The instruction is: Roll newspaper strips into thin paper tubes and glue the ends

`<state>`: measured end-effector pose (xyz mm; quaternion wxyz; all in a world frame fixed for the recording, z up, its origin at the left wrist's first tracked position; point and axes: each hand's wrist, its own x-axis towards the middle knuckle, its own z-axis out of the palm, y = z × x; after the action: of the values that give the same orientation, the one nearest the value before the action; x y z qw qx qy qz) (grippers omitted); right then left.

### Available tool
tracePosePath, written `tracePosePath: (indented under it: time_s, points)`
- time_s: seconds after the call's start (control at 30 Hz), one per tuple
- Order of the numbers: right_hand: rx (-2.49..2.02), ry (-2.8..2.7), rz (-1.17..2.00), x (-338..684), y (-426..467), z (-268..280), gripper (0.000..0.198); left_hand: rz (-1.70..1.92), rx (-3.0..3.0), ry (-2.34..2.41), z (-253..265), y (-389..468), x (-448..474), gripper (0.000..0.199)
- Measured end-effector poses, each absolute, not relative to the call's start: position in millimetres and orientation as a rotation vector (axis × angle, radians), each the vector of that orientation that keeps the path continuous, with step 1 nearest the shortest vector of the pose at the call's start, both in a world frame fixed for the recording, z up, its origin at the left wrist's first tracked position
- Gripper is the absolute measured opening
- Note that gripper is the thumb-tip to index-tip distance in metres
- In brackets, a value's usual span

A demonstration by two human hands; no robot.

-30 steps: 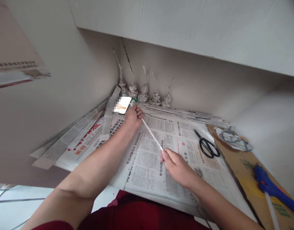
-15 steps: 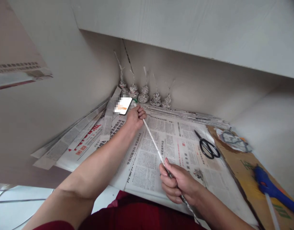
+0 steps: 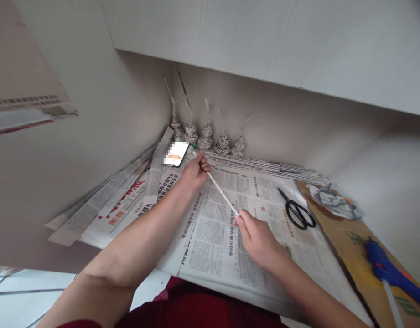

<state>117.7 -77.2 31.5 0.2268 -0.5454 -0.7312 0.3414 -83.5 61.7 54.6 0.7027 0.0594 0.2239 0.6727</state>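
Observation:
A thin white rolled-paper stick [image 3: 222, 193] runs slantwise between my two hands above the newspaper sheets [image 3: 210, 241]. Its far end is in my left hand [image 3: 197, 171], the fingers closed round it, close to a phone [image 3: 178, 153] with a lit screen. Nearer to me, my right hand [image 3: 259, 237] pinches the stick between thumb and forefinger; its other fingers are curled and partly hidden. Whether the stick goes on past the right hand cannot be seen.
Several woven paper cones [image 3: 205, 137] stand by the back wall, with long paper sticks [image 3: 264, 166] before them. Black scissors [image 3: 297, 212] lie to the right. A blue glue gun [image 3: 384, 269] rests on cardboard [image 3: 329, 228]. Paper strips [image 3: 107, 189] lie left. A white panel [image 3: 264, 41] overhangs.
My right hand has moved up along the stick, nearer my left hand, and turned so its back shows. The dark patterned length below it is out of sight. My left hand has barely moved.

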Motion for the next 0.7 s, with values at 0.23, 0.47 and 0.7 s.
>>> tracePosePath:
  time_s: [0.23, 0.47, 0.7]
  points:
    - [-0.920, -0.971, 2.309, 125.0, -75.2, 25.5, 0.029, 1.435, 0.114, 0.392, 57.4, 59.9, -82.1, 0.028]
    - [-1.257, -1.315, 2.081, 126.2, -97.3, 28.5, 0.039, 1.541, 0.122, 0.479, 56.2, 66.0, -91.4, 0.030]
    - [-1.824, -2.052, 0.659, 184.4, -121.3, 32.8, 0.023, 1.652, 0.064, 0.591, 53.4, 76.3, -111.6, 0.038]
